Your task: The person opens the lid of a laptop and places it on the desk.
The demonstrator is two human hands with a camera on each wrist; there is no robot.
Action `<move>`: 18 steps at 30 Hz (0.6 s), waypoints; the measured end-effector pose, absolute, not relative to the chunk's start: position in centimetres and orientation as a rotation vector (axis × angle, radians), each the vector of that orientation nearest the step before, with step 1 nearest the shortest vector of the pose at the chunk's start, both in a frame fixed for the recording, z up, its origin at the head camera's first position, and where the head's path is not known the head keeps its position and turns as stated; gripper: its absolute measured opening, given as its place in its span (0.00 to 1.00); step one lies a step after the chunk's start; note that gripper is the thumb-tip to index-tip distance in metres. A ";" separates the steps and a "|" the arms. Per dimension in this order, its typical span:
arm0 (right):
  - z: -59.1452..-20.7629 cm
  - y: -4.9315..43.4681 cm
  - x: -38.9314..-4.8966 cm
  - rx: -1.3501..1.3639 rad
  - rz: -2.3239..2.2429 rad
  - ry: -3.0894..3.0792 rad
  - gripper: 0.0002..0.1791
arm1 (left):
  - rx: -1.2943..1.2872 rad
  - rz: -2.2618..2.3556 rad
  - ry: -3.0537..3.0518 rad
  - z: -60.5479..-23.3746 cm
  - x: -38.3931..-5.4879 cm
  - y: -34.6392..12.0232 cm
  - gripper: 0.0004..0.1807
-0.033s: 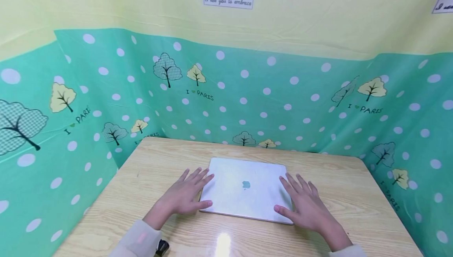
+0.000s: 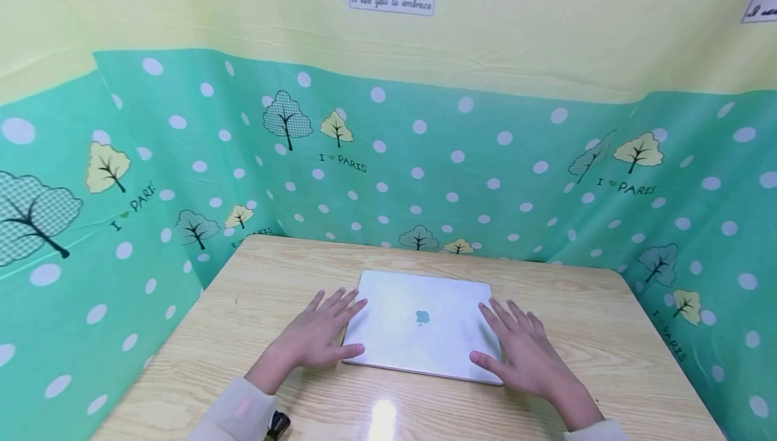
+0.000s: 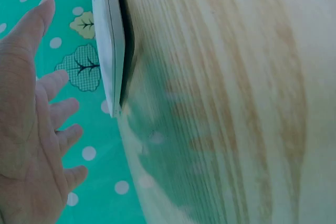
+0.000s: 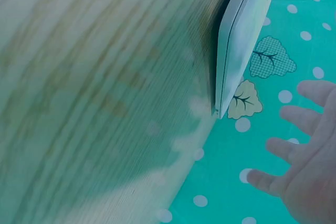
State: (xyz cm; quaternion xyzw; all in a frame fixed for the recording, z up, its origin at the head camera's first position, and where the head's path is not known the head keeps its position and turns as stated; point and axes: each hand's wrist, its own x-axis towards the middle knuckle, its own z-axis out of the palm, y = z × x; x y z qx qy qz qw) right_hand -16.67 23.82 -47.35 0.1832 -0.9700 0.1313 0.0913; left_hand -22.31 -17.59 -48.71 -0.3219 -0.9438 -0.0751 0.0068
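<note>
A closed silver laptop [image 2: 419, 340] with an apple logo on its lid lies flat on the wooden table. At its left side hovers my left hand [image 2: 315, 333], fingers spread, thumb and fingertips overlapping the laptop's edge in the head view. My right hand [image 2: 525, 350] is held the same way at the right side, its thumb and index finger over the lid. Both wrist views show a gap between the hand and the laptop's thin edge [image 3: 113, 45], so neither hand grips it. In the right wrist view the laptop's corner [image 4: 223, 103] is level with the spread fingers [image 4: 302, 119].
The light wood table [image 2: 291, 259] carries a bright light reflection near its front. A green and yellow curtain [image 2: 419, 131] with dots and trees hangs behind and along both sides. A small black object [image 2: 278, 425] sits by the left sleeve [image 2: 237, 410].
</note>
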 end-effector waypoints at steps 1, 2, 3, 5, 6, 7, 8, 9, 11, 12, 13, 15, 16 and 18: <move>-47.4 23.8 -16.7 0.548 0.394 -2.883 0.46 | -1.009 -0.234 -2.948 -48.7 -22.3 -17.6 0.47; -47.4 23.7 -16.7 0.552 0.402 -2.885 0.45 | -1.010 -0.233 -2.948 -48.8 -22.3 -17.6 0.47; -47.4 23.6 -16.7 0.556 0.405 -2.885 0.45 | -1.010 -0.233 -2.948 -48.8 -22.4 -17.7 0.47; -47.5 23.4 -16.8 0.569 0.421 -2.888 0.44 | -1.013 -0.233 -2.946 -48.9 -22.4 -17.8 0.47; -47.5 23.3 -16.8 0.575 0.421 -2.890 0.44 | -1.013 -0.235 -2.947 -48.9 -22.4 -17.8 0.47; -47.5 23.2 -16.8 0.581 0.420 -2.891 0.44 | -1.013 -0.236 -2.947 -49.0 -22.4 -17.8 0.47; -47.5 23.1 -16.8 0.586 0.419 -2.892 0.43 | -1.009 -0.242 -2.951 -49.0 -22.4 -17.8 0.47; -47.4 23.0 -16.8 0.590 0.411 -2.894 0.43 | -1.005 -0.253 -2.952 -49.0 -22.4 -17.8 0.46; -47.4 22.8 -16.9 0.596 0.398 -2.898 0.42 | -0.992 -0.279 -2.957 -49.0 -22.4 -17.7 0.45; -47.4 22.7 -17.0 0.601 0.387 -2.904 0.42 | -0.984 -0.289 -2.961 -49.0 -22.3 -17.6 0.44; -47.4 22.6 -17.0 0.608 0.378 -2.911 0.41 | -0.975 -0.299 -2.964 -49.1 -22.3 -17.6 0.43; -47.5 22.3 -17.1 0.624 0.358 -2.926 0.41 | -0.941 -0.343 -2.975 -49.1 -22.2 -17.4 0.42; -47.5 22.2 -17.2 0.631 0.350 -2.934 0.41 | -0.922 -0.367 -2.983 -49.2 -22.1 -17.3 0.41; -47.6 21.8 -17.3 0.651 0.335 -2.947 0.40 | -0.874 -0.421 -2.997 -49.3 -21.9 -17.2 0.40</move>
